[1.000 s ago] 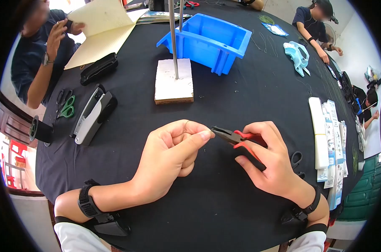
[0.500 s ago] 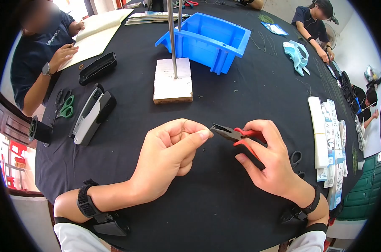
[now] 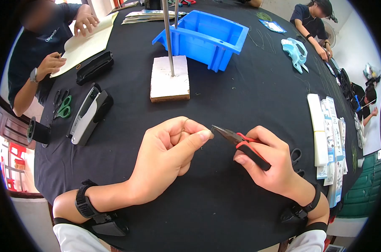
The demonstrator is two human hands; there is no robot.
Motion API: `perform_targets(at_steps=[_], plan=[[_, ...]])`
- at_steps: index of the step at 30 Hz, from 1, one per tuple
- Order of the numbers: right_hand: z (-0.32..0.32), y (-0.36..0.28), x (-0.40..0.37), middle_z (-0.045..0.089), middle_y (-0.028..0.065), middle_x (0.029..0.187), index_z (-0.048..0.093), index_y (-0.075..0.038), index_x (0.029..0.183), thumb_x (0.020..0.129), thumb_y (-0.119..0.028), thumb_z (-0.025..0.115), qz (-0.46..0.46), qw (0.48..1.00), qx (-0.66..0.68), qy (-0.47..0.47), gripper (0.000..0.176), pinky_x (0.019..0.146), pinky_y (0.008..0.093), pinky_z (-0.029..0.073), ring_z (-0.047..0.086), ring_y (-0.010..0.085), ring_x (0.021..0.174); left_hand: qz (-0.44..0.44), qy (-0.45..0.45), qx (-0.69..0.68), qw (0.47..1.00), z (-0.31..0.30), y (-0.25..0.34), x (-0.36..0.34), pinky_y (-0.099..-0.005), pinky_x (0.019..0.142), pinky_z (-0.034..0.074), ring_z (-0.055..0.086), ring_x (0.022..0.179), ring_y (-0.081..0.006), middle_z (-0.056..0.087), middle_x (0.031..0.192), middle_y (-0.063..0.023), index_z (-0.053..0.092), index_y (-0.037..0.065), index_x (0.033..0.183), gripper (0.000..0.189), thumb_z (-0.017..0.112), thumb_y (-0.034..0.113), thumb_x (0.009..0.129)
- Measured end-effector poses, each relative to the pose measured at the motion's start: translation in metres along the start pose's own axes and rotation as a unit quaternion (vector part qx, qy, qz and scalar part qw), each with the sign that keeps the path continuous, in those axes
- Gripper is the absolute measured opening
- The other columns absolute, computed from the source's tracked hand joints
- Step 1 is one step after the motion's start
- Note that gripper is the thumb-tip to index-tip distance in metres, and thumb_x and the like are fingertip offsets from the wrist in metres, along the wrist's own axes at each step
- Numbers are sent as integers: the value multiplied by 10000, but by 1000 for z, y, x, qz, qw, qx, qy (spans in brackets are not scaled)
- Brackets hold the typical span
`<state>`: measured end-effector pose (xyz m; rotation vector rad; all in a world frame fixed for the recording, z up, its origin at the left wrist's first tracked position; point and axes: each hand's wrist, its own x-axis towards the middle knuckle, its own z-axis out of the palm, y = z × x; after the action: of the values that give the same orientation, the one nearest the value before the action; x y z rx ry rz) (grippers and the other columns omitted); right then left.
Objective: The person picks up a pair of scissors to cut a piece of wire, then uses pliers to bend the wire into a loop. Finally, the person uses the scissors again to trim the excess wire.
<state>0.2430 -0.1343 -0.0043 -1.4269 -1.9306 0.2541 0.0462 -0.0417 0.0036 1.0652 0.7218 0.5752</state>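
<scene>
My left hand is closed in a pinch, thumb pressed against the index finger. A tiny dark tip shows at its fingertips; I cannot tell what it belongs to. My right hand grips needle-nose pliers with red and black handles. Their jaws point left, and the tip is right beside the left fingertips. Below the hands lies a black tablecloth. Black scissor handles are partly hidden behind my right hand.
Ahead stand a white block with metal rods and a blue bin. At left lie a stapler, green scissors and a black spool. Printed packets are at right. A person turns notebook pages; others sit farther off.
The plier handles have come closer together and the pliers have rotated, jaws now narrower. My left hand stays nearly still. The person at left has moved a hand up over the notebook page.
</scene>
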Motion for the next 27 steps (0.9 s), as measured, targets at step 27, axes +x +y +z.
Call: perform_targets(at_steps=[27], plan=[[-2, -3, 0, 563, 40, 840, 661, 2, 910, 863, -91, 619, 222, 934, 280, -13, 113, 655, 247, 414, 540, 115, 723, 58, -45, 177, 981, 4, -4, -4, -195, 431, 217, 292, 462, 5, 384, 528, 80, 638, -27, 898, 94, 610, 60, 880]])
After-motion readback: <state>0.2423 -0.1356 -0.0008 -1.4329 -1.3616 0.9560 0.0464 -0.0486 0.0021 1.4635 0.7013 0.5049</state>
